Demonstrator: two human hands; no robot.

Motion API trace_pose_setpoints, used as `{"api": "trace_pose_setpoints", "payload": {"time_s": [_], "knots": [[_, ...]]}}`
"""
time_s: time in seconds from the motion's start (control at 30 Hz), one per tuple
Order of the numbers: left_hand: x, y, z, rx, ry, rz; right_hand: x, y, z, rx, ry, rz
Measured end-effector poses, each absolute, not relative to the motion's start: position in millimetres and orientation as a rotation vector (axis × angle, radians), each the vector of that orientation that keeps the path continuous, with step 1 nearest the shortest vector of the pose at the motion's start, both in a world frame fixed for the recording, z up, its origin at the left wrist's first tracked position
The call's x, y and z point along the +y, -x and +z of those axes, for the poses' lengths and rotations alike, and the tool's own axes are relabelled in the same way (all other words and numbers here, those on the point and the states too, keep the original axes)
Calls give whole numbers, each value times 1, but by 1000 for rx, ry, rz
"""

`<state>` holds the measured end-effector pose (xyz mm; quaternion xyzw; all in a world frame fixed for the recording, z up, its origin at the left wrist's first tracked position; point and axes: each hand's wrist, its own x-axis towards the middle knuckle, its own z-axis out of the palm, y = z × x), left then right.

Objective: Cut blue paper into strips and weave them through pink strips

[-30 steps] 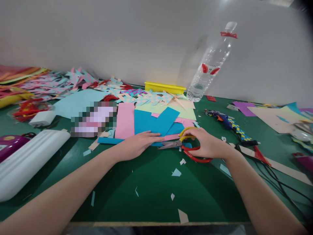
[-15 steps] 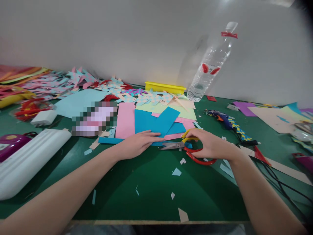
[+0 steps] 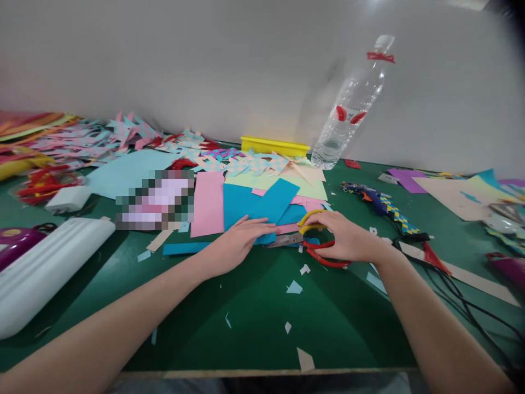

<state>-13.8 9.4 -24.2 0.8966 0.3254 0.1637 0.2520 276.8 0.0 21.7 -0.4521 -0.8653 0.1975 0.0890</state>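
My left hand (image 3: 240, 243) has its fingers stretched to the right over a blue paper strip (image 3: 266, 239), which it holds at the scissors' tips; the thumb is mostly hidden. My right hand (image 3: 348, 238) is closed around the yellow and red handles of a pair of scissors (image 3: 290, 239). The blades point left and meet the strip's right end. Another long blue strip (image 3: 182, 249) lies under my left wrist. Just behind both hands are a blue sheet (image 3: 238, 200), a loose blue rectangle of paper (image 3: 281, 198) and a pink sheet (image 3: 208, 202).
A clear plastic bottle (image 3: 348, 112) leans against the wall behind. To the left lie a blurred-out phone (image 3: 158, 202), a white adapter (image 3: 69, 199) and a long white case (image 3: 55, 273). Black cables (image 3: 459, 298) run along the right. Paper scraps (image 3: 294, 287) dot the green table (image 3: 254, 323).
The scissors have shifted slightly, and their blades look closer together against the blue strip. My left fingers are raised a little more, with the strip's end showing beneath them. The view moved slightly.
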Motion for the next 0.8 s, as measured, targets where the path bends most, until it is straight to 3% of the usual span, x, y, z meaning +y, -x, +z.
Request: {"api": "trace_pose_setpoints", "payload": {"time_s": [0.23, 0.5, 0.8], "knots": [[8, 17, -16, 991, -2387, 617, 2, -278, 24, -2578, 1299, 589], [22, 31, -14, 605, -2654, 450, 6, -287, 22, -2605, 1276, 531], [20, 23, -27, 584, -2672, 321, 5, -289, 18, -2589, 1338, 564]]}}
